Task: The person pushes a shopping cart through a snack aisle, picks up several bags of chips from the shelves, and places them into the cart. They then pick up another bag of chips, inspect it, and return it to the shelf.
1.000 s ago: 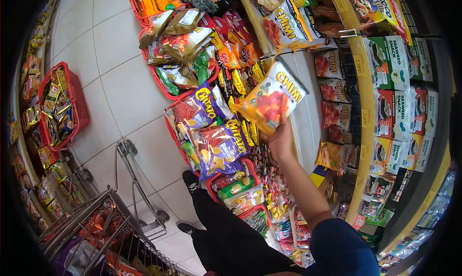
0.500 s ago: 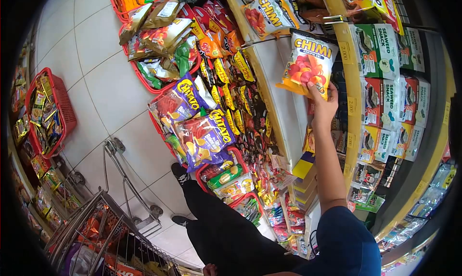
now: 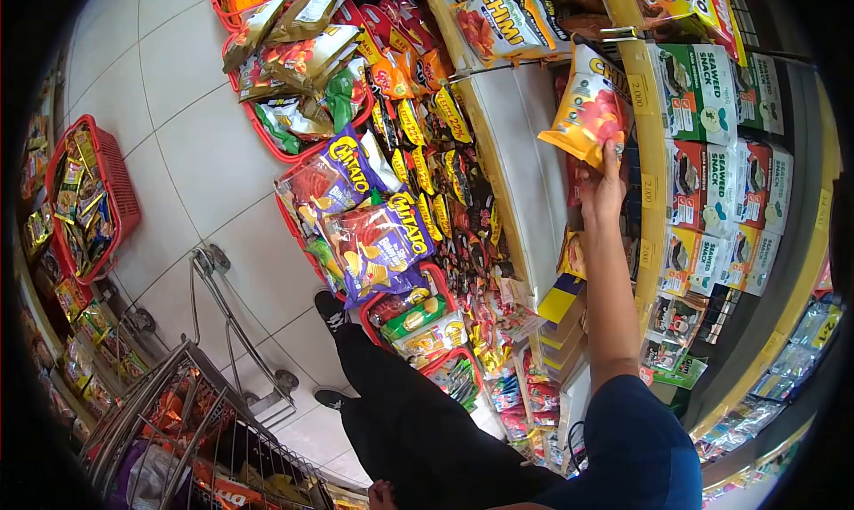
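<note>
My right hand (image 3: 607,185) grips the lower edge of a yellow and white Chimi chips bag (image 3: 589,105) over a shelf. The bag is tilted, its top near the yellow price rail. Another Chimi bag (image 3: 504,20) lies on the shelf to its upper left. At the bottom edge, only part of my left hand (image 3: 382,495) shows beside my black trousers; its fingers are too small to read clearly.
Red baskets hold Chitato bags (image 3: 375,243) and other snacks beside the shelf. Seaweed snack boxes (image 3: 698,92) stand on the right. At lower left is a wire cart (image 3: 191,421), and a red basket (image 3: 120,185) sits on the tiled floor (image 3: 191,145).
My right hand has moved slightly right and down. The Chimi bag in it has turned and shifted right, deeper over the shelf and closer to the price rail.
</note>
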The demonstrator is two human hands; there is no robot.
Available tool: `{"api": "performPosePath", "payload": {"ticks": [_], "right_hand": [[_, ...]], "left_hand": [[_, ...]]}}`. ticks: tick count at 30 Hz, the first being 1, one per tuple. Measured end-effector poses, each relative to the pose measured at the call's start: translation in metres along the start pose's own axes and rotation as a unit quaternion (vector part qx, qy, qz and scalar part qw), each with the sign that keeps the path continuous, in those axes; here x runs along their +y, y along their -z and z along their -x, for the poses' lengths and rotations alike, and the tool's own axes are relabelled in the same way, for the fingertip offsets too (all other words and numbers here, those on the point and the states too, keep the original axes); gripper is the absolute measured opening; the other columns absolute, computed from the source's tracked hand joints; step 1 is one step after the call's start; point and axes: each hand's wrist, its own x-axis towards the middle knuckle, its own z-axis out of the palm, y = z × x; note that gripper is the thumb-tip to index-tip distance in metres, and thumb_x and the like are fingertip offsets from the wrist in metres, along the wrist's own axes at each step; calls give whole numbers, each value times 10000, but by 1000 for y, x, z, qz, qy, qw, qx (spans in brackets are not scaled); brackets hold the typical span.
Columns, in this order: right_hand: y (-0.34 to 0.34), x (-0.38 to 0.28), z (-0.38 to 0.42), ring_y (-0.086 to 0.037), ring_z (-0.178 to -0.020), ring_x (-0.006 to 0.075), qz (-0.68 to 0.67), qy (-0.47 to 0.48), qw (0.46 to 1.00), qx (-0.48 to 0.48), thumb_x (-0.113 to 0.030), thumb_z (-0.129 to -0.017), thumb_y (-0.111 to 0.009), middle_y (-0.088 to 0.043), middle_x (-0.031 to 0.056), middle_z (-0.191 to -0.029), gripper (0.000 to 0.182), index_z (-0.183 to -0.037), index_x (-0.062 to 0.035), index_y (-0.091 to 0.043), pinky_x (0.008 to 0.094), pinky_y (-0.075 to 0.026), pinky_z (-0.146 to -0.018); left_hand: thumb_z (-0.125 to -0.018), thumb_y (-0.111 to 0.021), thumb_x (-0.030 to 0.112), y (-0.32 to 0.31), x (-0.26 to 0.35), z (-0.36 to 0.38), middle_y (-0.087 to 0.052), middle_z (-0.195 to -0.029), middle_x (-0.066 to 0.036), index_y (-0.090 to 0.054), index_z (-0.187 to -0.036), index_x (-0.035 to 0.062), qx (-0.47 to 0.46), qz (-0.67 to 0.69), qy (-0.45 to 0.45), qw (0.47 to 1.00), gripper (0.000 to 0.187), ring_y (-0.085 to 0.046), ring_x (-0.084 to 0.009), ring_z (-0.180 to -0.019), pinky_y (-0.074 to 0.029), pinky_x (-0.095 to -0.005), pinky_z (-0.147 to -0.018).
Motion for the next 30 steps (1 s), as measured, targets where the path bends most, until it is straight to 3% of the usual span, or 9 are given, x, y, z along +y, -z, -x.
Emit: {"api": "performPosePath", "payload": {"ticks": [3,7,9,11,15,20,22,26,30], "right_hand": [[-14,-9,20,-585,-759,139,-112,-30,993,-25,-376,-852,-586,-589,26,-1043,457,-1206,-123,-446,235,-438,-569],[-3,11,30,-572,-895,165,-133,-73,985,-87,-370,-865,-561,-592,27,-1061,383,-1155,-129,-495,322,-447,-757],[-14,15,40,-571,-921,123,-115,-84,984,-110,-257,-825,-600,-582,4,-1027,321,-1094,-107,-509,270,-481,-702],[-24,20,51,-577,-935,146,-109,-95,982,-125,-206,-813,-597,-580,15,-1035,307,-1084,-96,-506,289,-494,-744],[-36,17,66,-563,-951,179,-144,-96,978,-116,-288,-845,-544,-580,47,-1073,350,-1115,-69,-498,332,-483,-756],[-32,15,58,-572,-874,152,-62,-83,987,-124,-287,-840,-557,-581,33,-1049,344,-1114,-92,-485,276,-439,-648],[-37,13,55,-549,-789,99,9,62,998,-18,-195,-801,-622,-584,4,-940,327,-1078,-119,-466,225,-379,-558],[-24,11,37,-532,-751,72,24,97,995,19,-218,-790,-671,-584,-4,-922,389,-1086,-97,-449,215,-347,-546],[-26,7,25,-558,-878,140,-37,82,995,50,-268,-822,-637,-565,43,-1035,395,-1122,-85,-458,283,-438,-678]], "left_hand": [[-905,-525,205,-1,-8,-3,-610,-895,-58,-533,-1014,72,-13,31,25,999,172,-523,-133,-751,-439,-272,-698],[-904,-526,204,-2,-2,-2,-615,-941,-62,-534,-1044,79,-49,22,40,998,187,-543,-129,-786,-441,-267,-701],[-902,-528,201,-4,0,-2,-617,-956,-64,-533,-1058,82,-57,-8,33,998,196,-548,-127,-793,-440,-266,-700],[-899,-536,214,-4,-4,-3,-619,-975,-58,-535,-1077,92,-60,-7,24,998,216,-555,-120,-805,-436,-261,-694],[-897,-538,234,-5,5,2,-622,-975,-39,-548,-1070,99,-44,-3,62,997,219,-562,-122,-817,-433,-257,-691],[-891,-550,262,-11,10,10,-624,-972,-28,-561,-1048,101,-21,-3,76,997,226,-573,-128,-827,-434,-261,-691],[-891,-551,255,-12,10,9,-624,-972,-31,-562,-1048,100,-23,-6,78,997,221,-574,-129,-826,-436,-263,-692],[-894,-548,230,-11,0,7,-623,-974,-46,-566,-1050,88,-38,-32,44,998,211,-575,-139,-819,-441,-265,-699],[-894,-547,211,-9,-2,3,-622,-967,-60,-564,-1053,68,-53,-39,6,998,214,-575,-148,-826,-445,-270,-707]]}}
